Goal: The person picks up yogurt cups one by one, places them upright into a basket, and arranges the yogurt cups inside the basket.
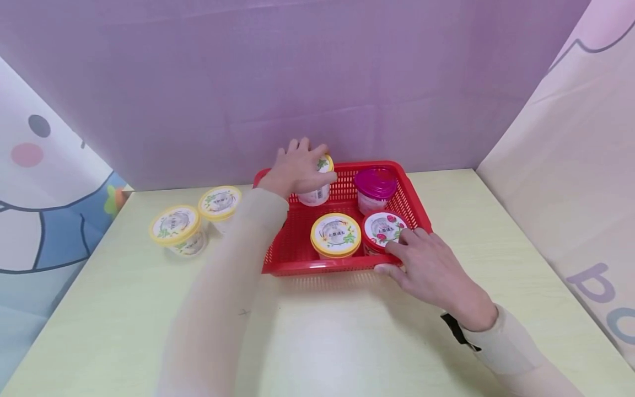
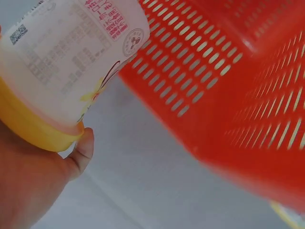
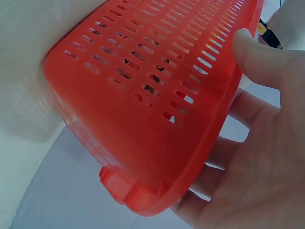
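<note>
My left hand [image 1: 296, 172] holds a white cup with a yellow lid [image 1: 315, 197] at the back left corner of a red plastic basket [image 1: 317, 269]. Whether that cup touches the basket floor I cannot tell. In the left wrist view, printed text covers the side of the cup [image 2: 71, 62], and a finger lies at its lid. On the front right, my right hand [image 1: 434, 270] grips the basket's rim, its thumb outside the wall [image 3: 138, 138]. Inside the basket stand another yellow-lidded cup [image 1: 335, 236], a red-lidded cup [image 1: 384, 229] and a purple-lidded cup [image 1: 375, 184].
Two more yellow-lidded cups [image 1: 175, 226] [image 1: 220, 203] stand left of the basket on the pale table [image 1: 317, 342]. A purple cloth wall [image 1: 317, 82] rises close behind the basket. Printed panels [image 1: 570, 165] flank the table on both sides.
</note>
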Action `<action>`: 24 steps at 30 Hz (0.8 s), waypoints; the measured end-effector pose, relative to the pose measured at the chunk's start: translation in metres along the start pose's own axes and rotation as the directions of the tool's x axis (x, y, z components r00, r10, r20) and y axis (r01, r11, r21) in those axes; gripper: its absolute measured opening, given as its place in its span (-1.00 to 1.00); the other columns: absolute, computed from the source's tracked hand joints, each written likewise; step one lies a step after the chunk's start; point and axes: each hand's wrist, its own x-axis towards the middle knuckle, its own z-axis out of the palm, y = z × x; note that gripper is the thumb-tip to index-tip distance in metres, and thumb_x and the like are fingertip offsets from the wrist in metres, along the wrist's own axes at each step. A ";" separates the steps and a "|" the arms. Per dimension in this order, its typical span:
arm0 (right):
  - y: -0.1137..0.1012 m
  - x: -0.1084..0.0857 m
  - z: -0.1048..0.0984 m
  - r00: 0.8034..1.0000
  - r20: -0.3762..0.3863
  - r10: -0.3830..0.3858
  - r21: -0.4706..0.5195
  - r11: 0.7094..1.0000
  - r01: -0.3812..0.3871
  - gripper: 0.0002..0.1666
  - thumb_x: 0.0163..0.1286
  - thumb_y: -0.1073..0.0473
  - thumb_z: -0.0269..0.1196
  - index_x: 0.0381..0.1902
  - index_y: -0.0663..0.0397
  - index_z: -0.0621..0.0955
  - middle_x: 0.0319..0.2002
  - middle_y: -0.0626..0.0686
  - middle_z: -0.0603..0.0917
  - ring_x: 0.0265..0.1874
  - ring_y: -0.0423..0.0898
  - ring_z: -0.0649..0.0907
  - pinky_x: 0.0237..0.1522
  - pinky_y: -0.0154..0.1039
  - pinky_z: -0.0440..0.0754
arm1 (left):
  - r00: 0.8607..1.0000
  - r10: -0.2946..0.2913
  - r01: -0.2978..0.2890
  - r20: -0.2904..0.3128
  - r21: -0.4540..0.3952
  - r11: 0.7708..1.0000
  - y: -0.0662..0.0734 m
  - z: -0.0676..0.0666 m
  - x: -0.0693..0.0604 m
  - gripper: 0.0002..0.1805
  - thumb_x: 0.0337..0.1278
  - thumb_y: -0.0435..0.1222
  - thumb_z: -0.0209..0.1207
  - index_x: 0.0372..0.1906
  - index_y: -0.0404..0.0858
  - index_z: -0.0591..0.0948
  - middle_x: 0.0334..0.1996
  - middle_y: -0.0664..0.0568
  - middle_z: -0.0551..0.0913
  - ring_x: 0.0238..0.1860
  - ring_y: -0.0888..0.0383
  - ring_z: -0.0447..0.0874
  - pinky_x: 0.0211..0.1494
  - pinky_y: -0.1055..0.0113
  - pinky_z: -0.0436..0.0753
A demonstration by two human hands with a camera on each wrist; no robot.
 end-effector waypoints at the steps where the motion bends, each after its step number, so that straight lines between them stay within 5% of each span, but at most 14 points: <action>1: 0.000 0.000 0.000 1.000 0.002 0.002 0.000 1.000 -0.002 -0.40 0.15 -0.24 0.49 -0.04 0.08 0.75 -0.27 0.08 0.56 -0.30 -0.03 0.49 -0.25 -0.06 0.54 | 1.000 -0.004 0.004 -0.005 -0.002 1.000 0.001 0.003 0.001 -0.12 0.12 0.22 0.20 0.54 0.12 0.24 0.39 -0.09 0.27 0.40 -0.09 0.17 0.41 -0.13 0.31; 7: -0.001 0.000 0.000 1.000 0.004 0.002 -0.004 1.000 -0.002 -0.39 0.15 -0.25 0.49 -0.04 0.08 0.75 -0.27 0.08 0.56 -0.29 -0.02 0.49 -0.25 -0.06 0.54 | 1.000 -0.012 0.012 -0.005 -0.022 1.000 0.007 0.015 0.004 -0.12 0.09 0.21 0.25 0.53 0.13 0.26 0.35 -0.06 0.30 0.38 -0.06 0.19 0.40 -0.12 0.34; 24: -0.003 0.000 0.001 1.000 0.006 -0.002 -0.015 1.000 0.002 -0.41 0.17 -0.26 0.47 -0.05 0.07 0.75 -0.28 0.06 0.54 -0.30 -0.03 0.47 -0.24 -0.08 0.51 | 0.993 -0.021 0.031 0.113 -0.084 0.996 0.017 0.048 0.003 0.01 0.04 0.18 0.33 0.60 0.16 0.16 0.45 -0.06 0.19 0.44 -0.06 0.08 0.46 -0.16 0.26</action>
